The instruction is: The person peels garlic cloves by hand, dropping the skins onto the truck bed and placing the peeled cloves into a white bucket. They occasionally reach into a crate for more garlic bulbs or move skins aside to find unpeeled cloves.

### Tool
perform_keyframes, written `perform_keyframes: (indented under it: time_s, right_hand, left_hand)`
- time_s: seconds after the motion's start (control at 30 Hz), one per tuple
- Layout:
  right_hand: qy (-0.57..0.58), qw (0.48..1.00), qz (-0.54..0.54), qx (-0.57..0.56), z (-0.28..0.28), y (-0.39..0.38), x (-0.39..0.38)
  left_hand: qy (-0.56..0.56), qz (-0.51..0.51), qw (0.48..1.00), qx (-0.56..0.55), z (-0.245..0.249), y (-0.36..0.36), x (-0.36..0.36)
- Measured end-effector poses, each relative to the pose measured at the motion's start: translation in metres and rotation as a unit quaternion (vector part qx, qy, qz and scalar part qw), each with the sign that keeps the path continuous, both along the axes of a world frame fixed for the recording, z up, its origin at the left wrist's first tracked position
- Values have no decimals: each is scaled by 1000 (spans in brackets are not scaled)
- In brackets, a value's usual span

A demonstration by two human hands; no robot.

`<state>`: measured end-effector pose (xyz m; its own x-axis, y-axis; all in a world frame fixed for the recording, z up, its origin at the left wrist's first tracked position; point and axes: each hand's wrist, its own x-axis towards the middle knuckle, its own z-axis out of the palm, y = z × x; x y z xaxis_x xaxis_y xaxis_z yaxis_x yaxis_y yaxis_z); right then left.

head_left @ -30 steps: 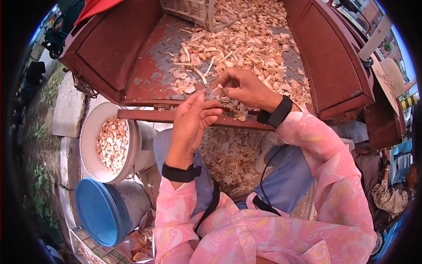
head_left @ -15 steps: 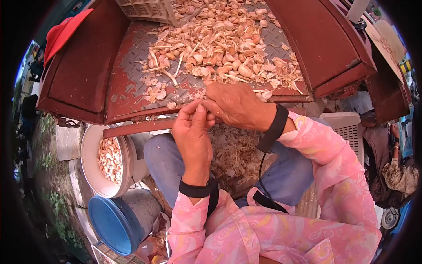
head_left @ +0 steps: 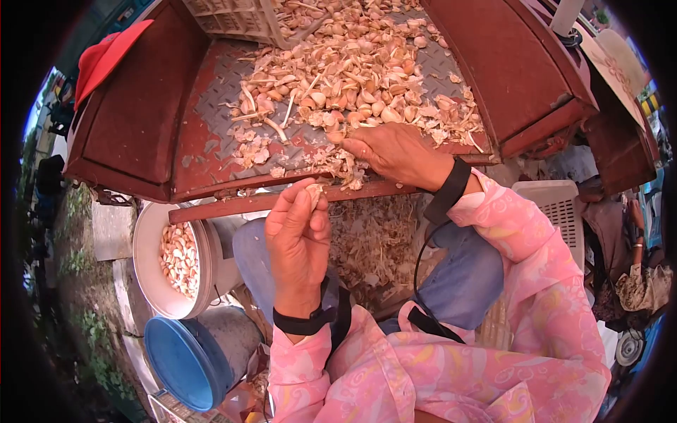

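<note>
My left hand (head_left: 297, 240) is raised in front of me, its fingers pinched around a single pale garlic clove (head_left: 314, 192). My right hand (head_left: 397, 154) lies palm down at the near edge of a red metal truck bed (head_left: 211, 113), its fingers in the loose skins beside a large heap of garlic cloves (head_left: 352, 77). Both wrists wear black bands over pink patterned sleeves.
A white bucket (head_left: 151, 264) of peeled cloves stands at lower left, with a blue-lidded bucket (head_left: 187, 352) below it. Garlic skins (head_left: 370, 243) pile up in my lap. A plastic crate (head_left: 236, 17) sits at the back of the bed. Another person (head_left: 627, 261) sits at the right.
My hands, together over one clove before, have parted: the right has gone forward onto the bed's edge, the left has stayed back with the clove.
</note>
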<state>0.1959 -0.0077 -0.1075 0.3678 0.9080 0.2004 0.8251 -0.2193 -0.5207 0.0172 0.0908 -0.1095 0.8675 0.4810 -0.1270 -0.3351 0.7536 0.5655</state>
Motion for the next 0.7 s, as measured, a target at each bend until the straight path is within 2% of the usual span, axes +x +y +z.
perform_keyframes:
  time_s: [0.03, 0.07, 0.1, 0.17, 0.23, 0.3, 0.37, 0.43, 0.5, 0.57, 0.63, 0.7]
  right_hand:
    - [-20, 990, -65, -121, 8, -1, 3]
    - [-41, 983, -100, -147, 13, -2, 5]
    - [-40, 983, -102, -147, 9, -3, 9]
    - [-96, 993, -63, 16, -1, -4, 18]
    - [-100, 993, -53, 43, -4, 3, 13]
    - [-109, 991, -45, 69, -9, 15, 10]
    - [-176, 984, -30, 29, -23, 27, 15]
    - [-174, 984, -25, 1, -20, 31, 16]
    - [-97, 994, -23, -49, -6, 34, 11]
    - [-95, 995, -4, -10, -8, 31, 8]
    - [-106, 991, 66, 50, -6, 28, 2]
    - [-119, 989, 73, 55, -9, 26, 2]
  left_hand:
    - [13, 81, 993, 80, 5, 20, -12]
    - [28, 159, 974, 158, 9, 48, -29]
    - [84, 264, 930, 243, 10, 78, -49]
    - [281, 384, 784, 400, 1, 139, -97]
    - [443, 317, 675, 497, -7, 181, -132]
    - [392, 349, 679, 514, -19, 187, -138]
    - [324, 279, 758, 493, -5, 151, -104]
    - [307, 199, 789, 494, 8, 105, -56]
    - [268, 90, 817, 502, 11, 74, -16]
    - [230, 51, 851, 469, 1, 52, 19]
    - [253, 10, 836, 488, 4, 36, 44]
    - [247, -3, 822, 513, -7, 34, 57]
